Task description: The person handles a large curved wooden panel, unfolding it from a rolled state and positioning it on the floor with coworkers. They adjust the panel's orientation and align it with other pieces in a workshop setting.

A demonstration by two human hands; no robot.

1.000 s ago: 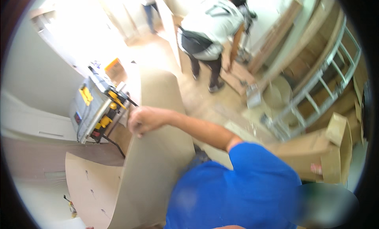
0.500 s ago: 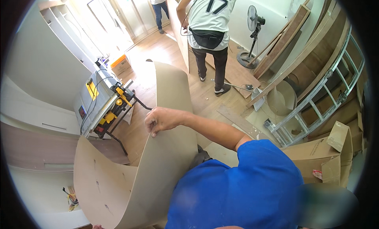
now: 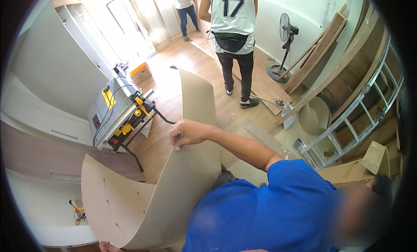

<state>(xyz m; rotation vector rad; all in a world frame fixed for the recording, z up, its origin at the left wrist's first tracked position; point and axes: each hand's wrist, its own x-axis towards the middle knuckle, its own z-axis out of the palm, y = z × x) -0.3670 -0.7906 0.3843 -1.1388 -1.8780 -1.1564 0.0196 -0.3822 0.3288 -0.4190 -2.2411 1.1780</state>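
Note:
A thin, bendable tan laminate sheet [image 3: 191,182] stands curled, its pale inner face carrying small printed marks. At the lower left, fingers that I take for my left hand [image 3: 108,246] are closed on the sheet's bottom corner; the rest of that hand is cut off. Close on the right is a co-worker in a blue shirt [image 3: 265,213], whose outstretched hand [image 3: 187,133] pinches the sheet's upper edge. A sliver of skin shows at the bottom edge under the blue shirt; whose it is, I cannot tell. My right hand is not identifiable.
A table saw [image 3: 117,111] on a folding stand is left of the sheet. Farther off are a person in a white jersey [image 3: 232,24], another in jeans [image 3: 186,17] and a standing fan [image 3: 284,43]. An aluminium ladder [image 3: 352,126], boards [image 3: 317,52] and a cardboard box [image 3: 347,169] line the right.
The view has shifted, so most things sit slightly right and lower. More of the lower-left hand shows. The jersey wearer stands straighter, and the upright panel beside that person is mostly out of sight.

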